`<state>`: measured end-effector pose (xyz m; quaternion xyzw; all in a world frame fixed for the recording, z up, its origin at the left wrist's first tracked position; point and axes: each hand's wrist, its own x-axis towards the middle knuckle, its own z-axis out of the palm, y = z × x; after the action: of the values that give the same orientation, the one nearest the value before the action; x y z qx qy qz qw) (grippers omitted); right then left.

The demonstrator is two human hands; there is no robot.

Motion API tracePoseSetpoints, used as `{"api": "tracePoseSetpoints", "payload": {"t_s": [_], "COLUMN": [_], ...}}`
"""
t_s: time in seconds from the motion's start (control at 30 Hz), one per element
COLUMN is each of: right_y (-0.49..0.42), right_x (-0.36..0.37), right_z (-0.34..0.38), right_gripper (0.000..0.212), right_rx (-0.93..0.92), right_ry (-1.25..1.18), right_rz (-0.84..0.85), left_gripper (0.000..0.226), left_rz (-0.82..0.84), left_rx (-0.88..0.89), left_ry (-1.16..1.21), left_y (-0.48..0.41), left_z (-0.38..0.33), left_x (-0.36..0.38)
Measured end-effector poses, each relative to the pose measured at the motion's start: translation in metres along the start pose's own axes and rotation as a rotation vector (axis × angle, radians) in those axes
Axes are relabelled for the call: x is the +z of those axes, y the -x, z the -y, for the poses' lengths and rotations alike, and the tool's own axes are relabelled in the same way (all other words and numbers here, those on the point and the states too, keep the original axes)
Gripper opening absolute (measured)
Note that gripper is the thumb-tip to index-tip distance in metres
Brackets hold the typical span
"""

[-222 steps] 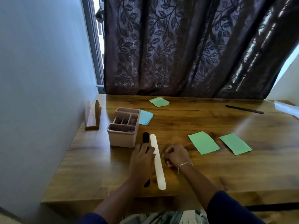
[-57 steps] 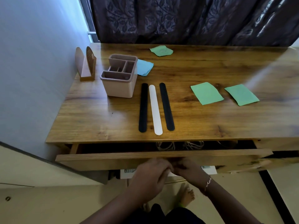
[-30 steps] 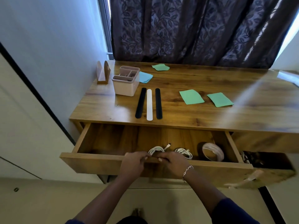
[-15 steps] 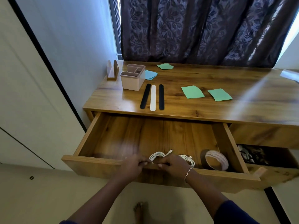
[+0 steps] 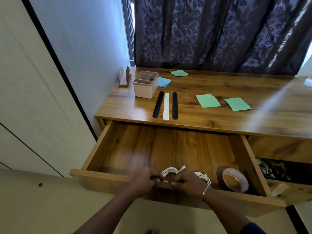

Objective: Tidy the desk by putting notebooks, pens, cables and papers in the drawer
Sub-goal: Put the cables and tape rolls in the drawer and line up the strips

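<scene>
Desk [image 5: 202, 85]: 3 strips [image 5: 166, 106], 3 green papers [image 5: 208, 100]; drawer [image 5: 168, 146]: 2 cables [image 5: 169, 172], 1 tape roll [image 5: 243, 178].

I see the wooden drawer [image 5: 177, 146] pulled wide open, with white coiled cables [image 5: 169, 172] at its front. On the tabletop [image 5: 219, 122], three flat strips [image 5: 166, 106] (black, white, black) lie side by side; green papers [image 5: 208, 100] and a blue paper [image 5: 163, 81] lie flat, scattered.

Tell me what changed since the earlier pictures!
The drawer slid out toward the person, showing white cables and a tape roll. The left hand and right hand left the desktop and now grip the drawer's front edge. The green papers and organiser stayed put.
</scene>
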<state>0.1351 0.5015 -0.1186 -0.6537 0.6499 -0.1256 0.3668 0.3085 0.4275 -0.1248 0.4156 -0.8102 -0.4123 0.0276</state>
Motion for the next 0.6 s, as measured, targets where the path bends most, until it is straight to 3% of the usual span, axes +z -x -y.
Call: {"api": "tracePoseSetpoints", "payload": {"t_s": [0.1, 0.23, 0.47, 0.6], "right_y": [-0.002, -0.021, -0.086, -0.126], "right_x": [-0.007, -0.031, -0.103, -0.139], "right_z": [-0.001, -0.004, -0.005, -0.003], "right_gripper": [0.035, 0.016, 0.022, 0.016], "right_rx": [0.054, 0.128, 0.286, 0.384], "right_ry": [-0.056, -0.14, -0.206, -0.169], "right_rz": [0.061, 0.04, -0.438, -0.6], "left_gripper": [0.023, 0.023, 0.031, 0.035], "left_rz": [0.012, -0.157, -0.389, -0.378], "left_rx": [-0.019, 0.002, 0.231, 0.348], "left_ry": [0.054, 0.007, -0.125, -0.3], "left_y": [-0.011, -0.038, -0.097, -0.134], "left_z": [0.0, -0.001, -0.022, -0.04], "left_x": [-0.006, -0.022, -0.066, -0.087]}}
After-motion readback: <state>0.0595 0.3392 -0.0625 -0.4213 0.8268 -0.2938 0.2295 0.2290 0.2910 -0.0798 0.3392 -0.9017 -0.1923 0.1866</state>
